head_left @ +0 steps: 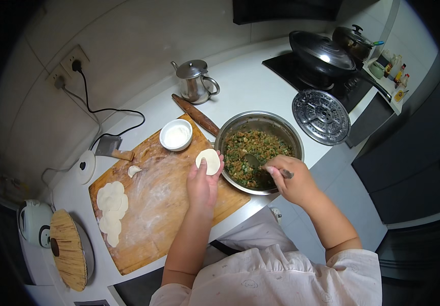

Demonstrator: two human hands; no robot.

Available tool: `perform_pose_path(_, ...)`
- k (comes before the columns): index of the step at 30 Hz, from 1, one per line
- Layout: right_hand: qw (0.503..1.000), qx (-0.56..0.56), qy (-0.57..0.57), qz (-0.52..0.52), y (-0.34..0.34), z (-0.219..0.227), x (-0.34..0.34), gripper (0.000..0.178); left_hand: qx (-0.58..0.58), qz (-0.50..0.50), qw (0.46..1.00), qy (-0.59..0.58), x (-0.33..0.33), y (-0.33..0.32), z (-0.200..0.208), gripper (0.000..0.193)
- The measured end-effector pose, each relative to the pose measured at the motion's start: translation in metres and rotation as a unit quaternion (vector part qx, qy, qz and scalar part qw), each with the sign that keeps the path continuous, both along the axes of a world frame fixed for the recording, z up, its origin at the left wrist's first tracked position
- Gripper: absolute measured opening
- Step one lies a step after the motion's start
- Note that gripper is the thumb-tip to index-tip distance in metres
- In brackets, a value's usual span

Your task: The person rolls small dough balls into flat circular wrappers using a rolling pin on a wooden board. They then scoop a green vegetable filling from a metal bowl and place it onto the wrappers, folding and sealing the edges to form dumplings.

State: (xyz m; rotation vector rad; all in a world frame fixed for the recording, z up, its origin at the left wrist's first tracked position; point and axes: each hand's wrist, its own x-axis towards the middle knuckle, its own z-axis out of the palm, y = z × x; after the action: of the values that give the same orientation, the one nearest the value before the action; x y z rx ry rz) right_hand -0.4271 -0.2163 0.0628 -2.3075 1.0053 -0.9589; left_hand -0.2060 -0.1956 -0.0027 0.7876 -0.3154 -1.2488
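My left hand (203, 186) holds a round dumpling wrapper (209, 161) on its fingers, the thumb pressing on top, over the right edge of the floured wooden board (153, 224). In my right hand (295, 182) is the handle of a metal spoon (251, 160), whose bowl dips into the chopped filling (245, 143). That brown and green filling sits in a wide steel bowl (298, 143). Several flat wrappers (112, 204) overlap at the board's left side. One folded dumpling (134, 171) lies near them, toward the back.
Behind the board's middle stands a white bowl of flour (176, 135). A rolling pin (196, 114), a steel kettle (194, 81) and a cleaver (112, 148) lie around it. On the right are a perforated steamer plate (321, 117) and a lidded wok (323, 53). A woven lid (69, 250) rests at left.
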Motion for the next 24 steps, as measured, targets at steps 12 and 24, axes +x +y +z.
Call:
perform_pose_path(12,0.998,0.046,-0.035,0.03,0.009,-0.01,0.011,0.011,-0.004,-0.002,1.0,0.008,-0.002,0.002,0.0,0.031)
perform_pose_path(24,0.874,0.324,-0.344,-0.115,-0.024,-0.032,-0.015,0.033,-0.022,-0.036,0.999,-0.002,-0.003,0.004,0.011,0.037)
